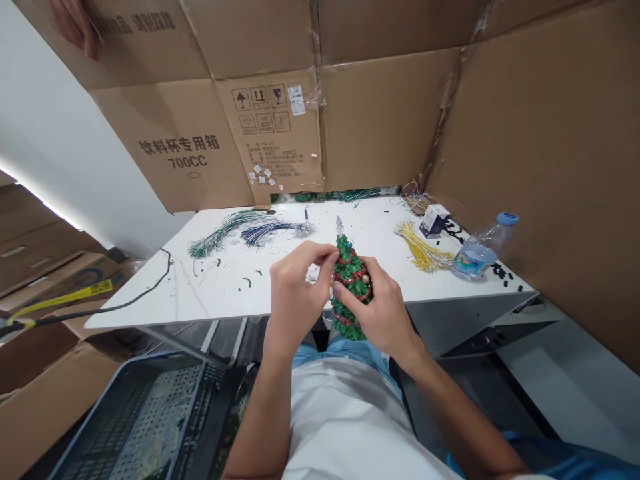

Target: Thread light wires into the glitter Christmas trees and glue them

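Note:
A small green Christmas tree ornament (pixel 353 288) with red garlands, a gold bauble and a clear top piece stands upright between my hands at the table's front edge. My right hand (pixel 383 308) is closed around its right side, thumb across the front. On the upper left side of the tree, my left hand (pixel 304 283) has thumb and index finger pinched together. Whatever lies between those fingertips is hidden. Beyond my hands are a bundle of dark blue wires (pixel 275 231) and a bundle of green wires (pixel 225 232).
The white table (pixel 150 293) also carries yellow wires (pixel 423 247), a small white-and-blue box (pixel 434 220) and a water bottle (pixel 480 250). Cardboard walls (pixel 380 127) close off the back and right. Lower left stands a blue crate (pixel 135 360). Another person's hand (pixel 75 27) shows at upper left.

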Demonstrator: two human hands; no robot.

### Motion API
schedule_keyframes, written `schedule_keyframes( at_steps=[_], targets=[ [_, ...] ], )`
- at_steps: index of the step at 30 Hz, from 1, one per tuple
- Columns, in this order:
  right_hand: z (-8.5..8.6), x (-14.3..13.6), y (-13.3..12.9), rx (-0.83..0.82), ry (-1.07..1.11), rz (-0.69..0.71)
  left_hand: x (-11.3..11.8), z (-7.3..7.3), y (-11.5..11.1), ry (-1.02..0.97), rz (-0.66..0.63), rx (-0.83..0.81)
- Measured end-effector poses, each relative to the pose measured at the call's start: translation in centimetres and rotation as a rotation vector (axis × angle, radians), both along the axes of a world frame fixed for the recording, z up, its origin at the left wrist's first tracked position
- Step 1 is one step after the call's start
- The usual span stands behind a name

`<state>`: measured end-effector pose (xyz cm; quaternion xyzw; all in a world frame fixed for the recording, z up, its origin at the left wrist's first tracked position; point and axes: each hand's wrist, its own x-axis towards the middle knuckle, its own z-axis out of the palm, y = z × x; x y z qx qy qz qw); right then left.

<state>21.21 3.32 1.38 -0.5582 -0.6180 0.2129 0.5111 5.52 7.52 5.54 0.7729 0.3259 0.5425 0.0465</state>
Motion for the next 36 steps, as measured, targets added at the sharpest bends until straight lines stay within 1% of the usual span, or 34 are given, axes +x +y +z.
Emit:
schedule_keyframes(
  at_steps=[3,6,10,12,17,23,26,28,30,33,36],
  targets=[
    [-0.1,-0.1,0.1,-0.005,-0.001,-0.003,-0.1,0.1,0.1,0.018,-0.004,-0.009],
    [-0.2,0.0,0.2,-0.021,0.017,0.000,0.1,-0.2,0.2,0.004,-0.005,-0.013],
    [-0.3,0.3,0.1,-0.019,0.059,0.011,1.0,-1.0,0.2,-0.140,-0.025,-0.017],
    [-0.3,0.5,0.1,-0.026,0.117,0.044,1.4,-1.4,0.2,-0.209,-0.044,-0.054],
    [-0.4,0.8,0.1,-0.068,0.286,0.150,2.1,-2.4,0.7,-0.347,-0.146,-0.280],
    [-0.8,0.8,0.3,-0.056,0.369,0.200,2.4,-3.3,1.4,-0.301,-0.315,-0.588],
    [-1.0,0.8,0.4,-0.048,0.376,0.204,2.6,-3.6,1.4,-0.299,-0.339,-0.656],
    [-1.0,0.9,0.3,-0.047,0.377,0.204,2.7,-3.7,1.3,-0.325,-0.329,-0.625],
    [-0.9,1.0,0.3,-0.049,0.376,0.201,2.5,-3.5,1.2,-0.352,-0.293,-0.522],
    [-0.7,1.1,0.2,-0.050,0.354,0.185,2.2,-2.9,0.6,-0.336,-0.203,-0.263],
    [-0.4,1.0,0.1,-0.032,0.303,0.167,2.0,-2.0,-0.1,-0.245,-0.112,-0.023]
  ],
)
